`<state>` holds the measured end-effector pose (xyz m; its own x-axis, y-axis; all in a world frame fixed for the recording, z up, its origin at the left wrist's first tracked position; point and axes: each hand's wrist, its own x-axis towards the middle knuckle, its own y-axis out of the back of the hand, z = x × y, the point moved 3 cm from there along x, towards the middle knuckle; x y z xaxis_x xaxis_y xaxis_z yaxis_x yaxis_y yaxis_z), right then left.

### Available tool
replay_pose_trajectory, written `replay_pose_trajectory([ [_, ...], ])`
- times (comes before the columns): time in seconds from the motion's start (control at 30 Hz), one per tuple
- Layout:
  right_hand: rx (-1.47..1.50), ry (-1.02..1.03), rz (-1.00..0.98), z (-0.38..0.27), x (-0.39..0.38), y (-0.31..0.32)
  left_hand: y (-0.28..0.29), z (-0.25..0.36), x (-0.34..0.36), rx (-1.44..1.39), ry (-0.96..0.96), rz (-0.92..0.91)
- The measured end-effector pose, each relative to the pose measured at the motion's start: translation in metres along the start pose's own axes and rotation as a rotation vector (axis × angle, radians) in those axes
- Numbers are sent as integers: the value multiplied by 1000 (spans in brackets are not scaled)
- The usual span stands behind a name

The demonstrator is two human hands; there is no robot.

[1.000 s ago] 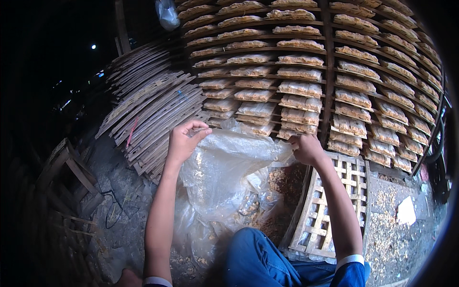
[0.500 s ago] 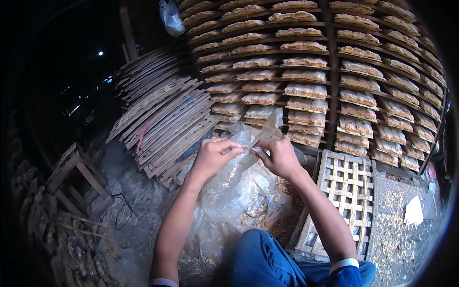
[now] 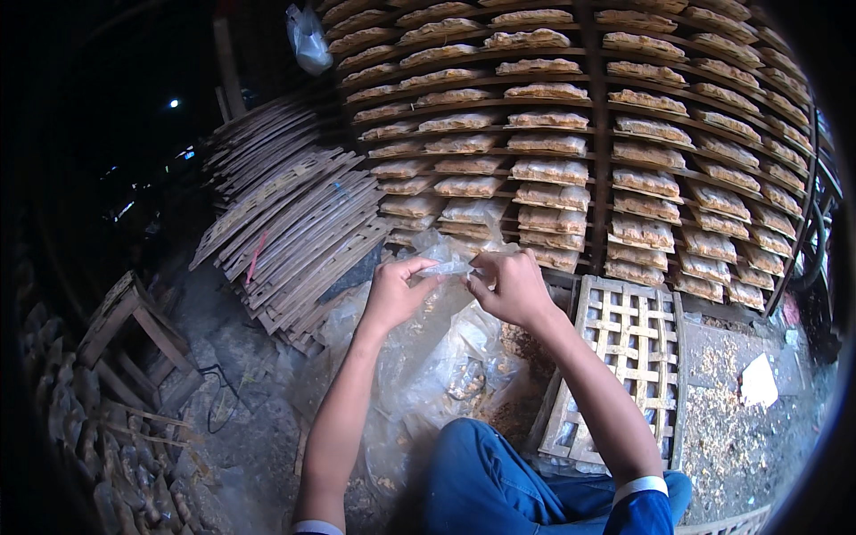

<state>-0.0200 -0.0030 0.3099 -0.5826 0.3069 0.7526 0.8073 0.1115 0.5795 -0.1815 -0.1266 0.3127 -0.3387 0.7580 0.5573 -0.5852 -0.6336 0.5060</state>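
Observation:
In the middle of the head view, my left hand [image 3: 398, 291] and my right hand [image 3: 514, 287] are raised side by side, a small gap apart. Each pinches the edge of a thin clear plastic sheet [image 3: 452, 267] between thumb and fingers. It stretches across the gap, and its lower part blends into a heap of crumpled clear plastic [image 3: 419, 343] below. Whether the sheet is a bag I cannot tell. Light brown crumbs cling to the heap, which lies in front of my knees.
Wrapped tan slabs [image 3: 551, 169] fill a tall rack ahead. Slatted wooden trays [image 3: 303, 232] are stacked at left, near a wooden stool [image 3: 134, 325]. A woven bamboo tray [image 3: 624, 348] lies at right; beyond it, a white scrap [image 3: 759, 382] rests on the crumb-strewn floor.
The plastic that stood up behind my right hand has dropped lower, and a strip now spans the gap between my fingers. Both hands still pinch it. The whole view has shifted slightly.

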Motion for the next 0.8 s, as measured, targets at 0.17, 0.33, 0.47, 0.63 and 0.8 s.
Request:
replay_pose_trajectory([
  [0.17,-2,139,-68,-20,12,10,0,9,-6,74,4,-59],
  [0.33,-68,149,-34,-33,27,15,-4,-21,-18,176,113,-120],
  [0.47,-59,143,62,-31,35,31,5,-67,-34,287,232,-152],
  [0.63,-43,-27,93,-8,53,75,26,-112,-59,379,355,-156],
  [0.8,-33,-219,136,30,55,106,54,-185,-92,440,391,-142],
])
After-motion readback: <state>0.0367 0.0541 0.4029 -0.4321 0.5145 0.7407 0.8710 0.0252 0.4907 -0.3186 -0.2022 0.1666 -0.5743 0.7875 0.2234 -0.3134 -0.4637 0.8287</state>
